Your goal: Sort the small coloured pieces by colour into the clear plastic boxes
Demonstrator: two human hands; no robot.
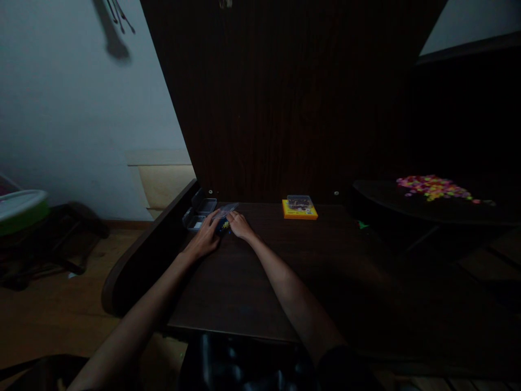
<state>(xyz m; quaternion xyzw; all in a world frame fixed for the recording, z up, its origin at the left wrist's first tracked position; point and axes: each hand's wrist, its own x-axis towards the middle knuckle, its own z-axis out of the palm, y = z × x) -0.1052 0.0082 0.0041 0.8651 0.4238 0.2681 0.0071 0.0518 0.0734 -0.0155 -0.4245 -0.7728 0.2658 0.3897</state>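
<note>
Both my arms reach forward over a dark wooden desk. My left hand and my right hand meet at a small clear plastic bag with dark and yellow bits inside, near the desk's far left. Fingers of both hands are curled onto the bag and hold it against the desk top. Just left of my left hand lies a small open grey plastic case with compartments.
A yellow box with a clear lidded tray on it sits at the desk's back middle. Bright pink and yellow small pieces are heaped on a darker side surface at right. A dark wooden panel rises behind. A green-rimmed tub stands far left.
</note>
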